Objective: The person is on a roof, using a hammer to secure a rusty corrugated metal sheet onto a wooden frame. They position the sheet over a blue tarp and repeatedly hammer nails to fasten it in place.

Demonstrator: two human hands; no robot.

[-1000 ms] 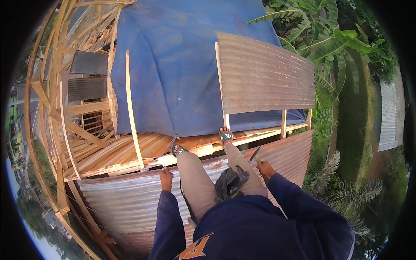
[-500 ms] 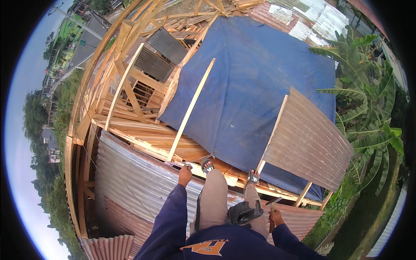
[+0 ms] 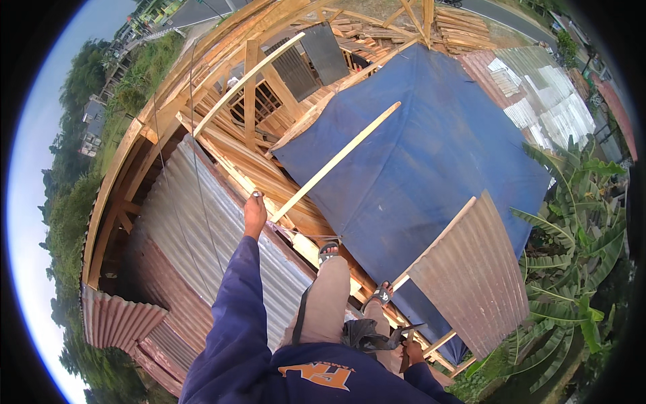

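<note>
My left hand (image 3: 254, 217) reaches forward over the roof edge, its fingers closed round something small and shiny that I cannot make out. It is close to the foot of a leaning pale wooden batten (image 3: 336, 160). My right hand (image 3: 413, 352) grips a hammer (image 3: 413, 328) by its wooden handle, low beside my right thigh. A black plastic bag (image 3: 363, 334) hangs at my lap. My sandalled feet rest on the wooden beam (image 3: 306, 249) between the corrugated metal roofing (image 3: 195, 222) and a blue tarp (image 3: 417, 145).
A loose rusty corrugated sheet (image 3: 471, 276) leans over the tarp at the right. Timber framing (image 3: 250, 87) rises at the far left. Thin wires (image 3: 195, 135) cross above the roofing at the left. Banana plants (image 3: 572, 269) grow beyond the right edge, below the roof.
My view has swung round, so the scene appears rotated. My left hand has moved forward and left along the beam, past the batten's foot. The hammer stays in my right hand.
</note>
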